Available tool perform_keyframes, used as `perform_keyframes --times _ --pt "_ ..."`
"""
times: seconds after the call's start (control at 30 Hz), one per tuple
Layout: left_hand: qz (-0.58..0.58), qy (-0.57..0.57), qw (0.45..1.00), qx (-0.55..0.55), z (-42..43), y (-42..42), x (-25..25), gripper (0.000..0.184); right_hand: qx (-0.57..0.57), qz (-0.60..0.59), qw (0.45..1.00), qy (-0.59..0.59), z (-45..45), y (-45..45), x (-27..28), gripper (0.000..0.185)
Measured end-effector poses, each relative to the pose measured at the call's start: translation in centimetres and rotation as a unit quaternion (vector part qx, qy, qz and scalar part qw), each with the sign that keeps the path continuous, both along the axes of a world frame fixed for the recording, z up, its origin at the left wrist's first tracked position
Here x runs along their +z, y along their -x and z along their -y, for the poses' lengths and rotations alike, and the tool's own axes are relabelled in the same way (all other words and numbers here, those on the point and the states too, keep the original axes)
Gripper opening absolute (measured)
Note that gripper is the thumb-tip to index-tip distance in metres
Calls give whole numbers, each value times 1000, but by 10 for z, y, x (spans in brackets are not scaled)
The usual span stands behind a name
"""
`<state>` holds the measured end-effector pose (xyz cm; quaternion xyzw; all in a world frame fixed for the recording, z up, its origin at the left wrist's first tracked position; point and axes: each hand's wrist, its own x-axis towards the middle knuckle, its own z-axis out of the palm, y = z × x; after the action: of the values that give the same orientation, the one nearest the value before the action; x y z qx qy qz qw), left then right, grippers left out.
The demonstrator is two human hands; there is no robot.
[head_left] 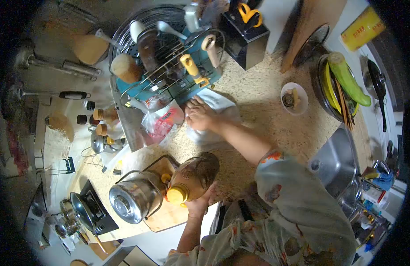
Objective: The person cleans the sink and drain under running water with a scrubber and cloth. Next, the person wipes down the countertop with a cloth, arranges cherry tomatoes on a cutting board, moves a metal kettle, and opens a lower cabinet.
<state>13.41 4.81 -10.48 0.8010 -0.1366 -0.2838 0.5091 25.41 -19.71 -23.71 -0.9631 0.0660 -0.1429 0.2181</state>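
My left hand [201, 205] is closed round a large see-through bottle [197, 172] with a yellow cap [177, 194] and brownish contents. The bottle is tilted, its cap end towards me, above the edge of a wooden cutting board [169, 217]. My right hand [199, 115] reaches further out and presses on a white cloth [218, 108] on the speckled counter, its fingers bent over the cloth. Close by that hand are a clear plastic bag with a red-and-white packet [165, 122] and a teal utensil rack [180, 91].
A lidded metal pot [136, 197] stands on the board. A white bowl [294, 99] with scraps, stacked plates with a long green vegetable [346, 80], and a metal sink [335, 157] are on the right. Yellow-handled scissors [250, 15] stand in a black block. Small bottles [105, 115] line the left.
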Motion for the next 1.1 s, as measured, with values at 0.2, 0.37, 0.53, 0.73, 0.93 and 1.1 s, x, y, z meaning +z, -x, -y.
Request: perform_keyframes --times 0.2,0.37,0.53,0.73,0.93,1.1 --pt "119 13 993 7 31 -23 15 86 81 22 995 -48 0 42 1 52" --pt "157 82 984 -34 90 -48 22 73 147 -29 982 -113 -10 116 9 51" --pt "186 173 963 -94 185 -52 16 75 -62 -93 988 -108 2 200 72 49" --pt "283 156 936 -138 269 -73 -43 84 -223 -169 956 -84 30 292 88 50" --pt "305 149 936 -89 305 -78 -72 90 -433 -110 894 -39 39 335 28 54" --pt "290 211 932 -61 287 -70 -63 86 -338 -36 936 -92 20 323 59 78"
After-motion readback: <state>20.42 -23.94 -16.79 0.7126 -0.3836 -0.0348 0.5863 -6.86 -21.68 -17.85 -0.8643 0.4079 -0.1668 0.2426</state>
